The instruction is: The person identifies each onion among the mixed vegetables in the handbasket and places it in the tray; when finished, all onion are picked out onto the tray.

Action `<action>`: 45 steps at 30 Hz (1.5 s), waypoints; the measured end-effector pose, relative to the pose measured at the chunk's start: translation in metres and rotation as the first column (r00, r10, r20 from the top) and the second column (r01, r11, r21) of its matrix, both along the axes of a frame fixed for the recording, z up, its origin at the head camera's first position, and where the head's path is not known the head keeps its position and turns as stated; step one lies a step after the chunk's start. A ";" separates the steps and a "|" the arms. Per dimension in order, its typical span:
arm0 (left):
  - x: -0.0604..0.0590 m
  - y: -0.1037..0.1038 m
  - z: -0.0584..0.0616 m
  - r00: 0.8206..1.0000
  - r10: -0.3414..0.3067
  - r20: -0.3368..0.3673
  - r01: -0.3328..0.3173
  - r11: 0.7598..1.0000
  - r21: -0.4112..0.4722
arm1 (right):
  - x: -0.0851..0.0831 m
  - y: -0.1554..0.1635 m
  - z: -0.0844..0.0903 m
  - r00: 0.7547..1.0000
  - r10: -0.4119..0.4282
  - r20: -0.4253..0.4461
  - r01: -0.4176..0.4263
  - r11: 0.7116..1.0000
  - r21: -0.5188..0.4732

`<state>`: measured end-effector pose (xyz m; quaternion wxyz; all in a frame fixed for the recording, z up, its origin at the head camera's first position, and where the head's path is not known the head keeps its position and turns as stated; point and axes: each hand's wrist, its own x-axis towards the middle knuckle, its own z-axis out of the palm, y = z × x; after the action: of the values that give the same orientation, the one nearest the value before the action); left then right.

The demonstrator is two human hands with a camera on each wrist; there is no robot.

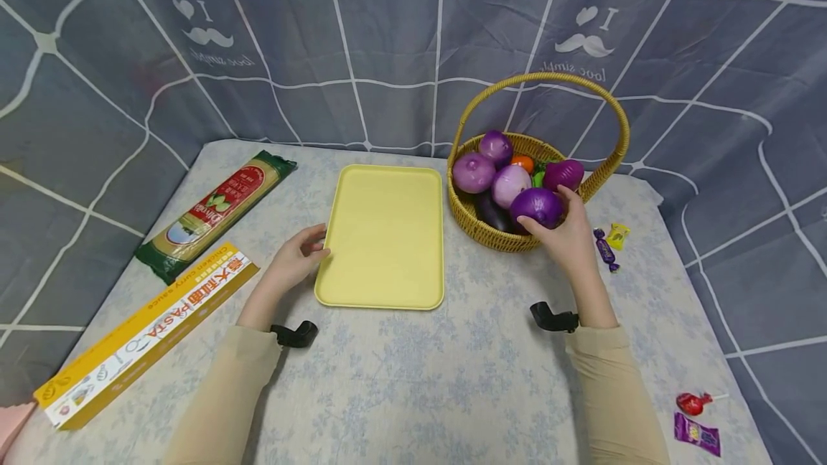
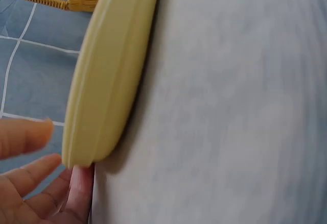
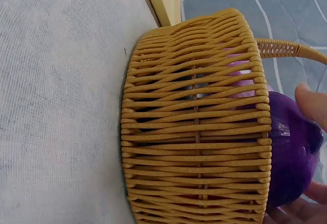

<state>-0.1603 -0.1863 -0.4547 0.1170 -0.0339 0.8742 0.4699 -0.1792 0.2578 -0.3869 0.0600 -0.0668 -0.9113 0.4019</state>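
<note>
your right hand point(image 1: 568, 235) curls round the glossy purple onion point(image 1: 538, 207) in the woven wicker basket point(image 1: 491, 232); likely light, slippery, so cup it underneath. left hand point(image 1: 298, 255), fingers relaxed, touches the pale yellow plastic tray point(image 1: 388, 235).

A staged home-style setup: a cloth-covered counter point(image 1: 452, 379) backed by a hung grey patterned sheet point(image 1: 362, 41), with groceries laid out.

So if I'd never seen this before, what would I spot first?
Probably the wicker basket at the back right of the table, piled with shiny purple onions. The right hand grips the front purple onion at the basket's near rim. Next comes the bare yellow tray in the middle, with the left hand touching its left edge.
</note>
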 end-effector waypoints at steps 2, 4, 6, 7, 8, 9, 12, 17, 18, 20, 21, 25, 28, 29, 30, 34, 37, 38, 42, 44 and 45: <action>0.000 0.000 -0.002 1.000 0.014 0.015 -0.014 1.000 0.008 | -0.001 0.000 0.000 1.000 -0.006 0.007 0.006 1.000 -0.009; 0.000 0.001 -0.003 0.999 0.028 0.028 -0.028 1.000 0.007 | -0.002 -0.001 0.000 1.000 -0.010 0.013 0.010 1.000 -0.024; -0.001 0.001 -0.003 0.999 0.038 0.034 -0.038 0.999 0.003 | -0.004 -0.001 0.000 1.000 -0.012 0.014 0.013 0.998 -0.053; -0.001 0.001 -0.003 0.998 0.040 0.037 -0.040 0.999 0.001 | -0.006 0.000 -0.003 1.000 -0.014 0.012 0.015 0.997 -0.070; -0.002 0.001 -0.003 0.998 0.041 0.038 -0.041 0.999 -0.001 | -0.007 0.000 -0.003 1.000 -0.016 0.013 0.017 0.996 -0.088; -0.002 0.001 -0.003 0.998 0.041 0.039 -0.041 0.999 -0.002 | -0.007 0.000 -0.003 1.000 -0.019 0.015 0.020 0.994 -0.106; -0.003 0.001 -0.003 0.998 0.040 0.041 -0.040 0.999 -0.002 | -0.007 0.000 -0.002 0.999 -0.031 0.015 0.033 0.988 -0.149; -0.004 0.001 -0.002 0.998 0.038 0.048 -0.038 0.999 0.002 | -0.003 -0.007 0.007 0.998 -0.055 0.008 0.055 0.981 -0.185; -0.005 0.001 -0.002 0.998 0.036 0.050 -0.037 0.999 0.005 | -0.003 -0.009 0.009 0.998 -0.059 -0.002 0.058 0.979 -0.194; -0.005 0.001 -0.001 0.998 0.030 0.051 -0.031 0.999 0.010 | -0.003 -0.016 0.013 0.998 -0.063 -0.027 0.056 0.976 -0.213; -0.006 0.000 -0.001 0.998 0.025 0.050 -0.025 1.000 0.010 | -0.002 -0.020 0.015 0.997 -0.059 -0.040 0.049 0.972 -0.228; -0.005 -0.002 0.000 0.999 0.009 0.041 -0.009 1.000 -0.009 | -0.004 -0.045 0.020 0.997 0.009 -0.081 -0.034 0.948 -0.317; -0.003 -0.003 -0.001 0.999 0.007 0.036 -0.007 1.000 -0.019 | -0.009 -0.070 0.021 0.990 0.111 -0.093 -0.139 0.899 -0.416; -0.003 -0.003 -0.001 0.999 0.009 0.034 -0.008 1.000 -0.014 | -0.011 -0.080 0.020 0.985 0.145 -0.095 -0.172 0.875 -0.451; -0.003 -0.004 -0.002 0.999 0.010 0.032 -0.010 1.000 -0.008 | -0.014 -0.089 0.018 0.979 0.176 -0.099 -0.202 0.851 -0.484; -0.003 -0.002 -0.004 0.999 0.029 0.018 -0.029 0.999 0.023 | -0.028 -0.128 0.008 0.962 0.264 -0.073 -0.262 0.809 -0.527; -0.003 0.000 -0.004 0.999 0.046 0.023 -0.047 0.998 0.042 | -0.038 -0.154 -0.004 0.954 0.297 -0.032 -0.273 0.823 -0.498; -0.002 0.001 -0.004 0.998 0.055 0.029 -0.057 0.997 0.047 | -0.041 -0.162 -0.008 0.952 0.305 -0.016 -0.274 0.832 -0.482; -0.002 0.006 -0.004 0.996 0.074 0.039 -0.076 0.996 0.050 | -0.054 -0.189 -0.021 0.943 0.333 0.014 -0.293 0.847 -0.443; -0.001 0.007 -0.005 0.995 0.085 0.042 -0.087 0.995 0.047 | -0.060 -0.200 -0.026 0.940 0.340 0.021 -0.300 0.857 -0.419; -0.001 0.008 -0.005 0.995 0.089 0.043 -0.091 0.995 0.046 | -0.063 -0.205 -0.028 0.939 0.342 0.024 -0.303 0.861 -0.408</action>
<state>-0.1614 -0.1782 -0.4601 0.1144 -0.0802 0.8576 0.4949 -0.2418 0.0528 -0.4150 -0.0666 0.0568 -0.8102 0.5796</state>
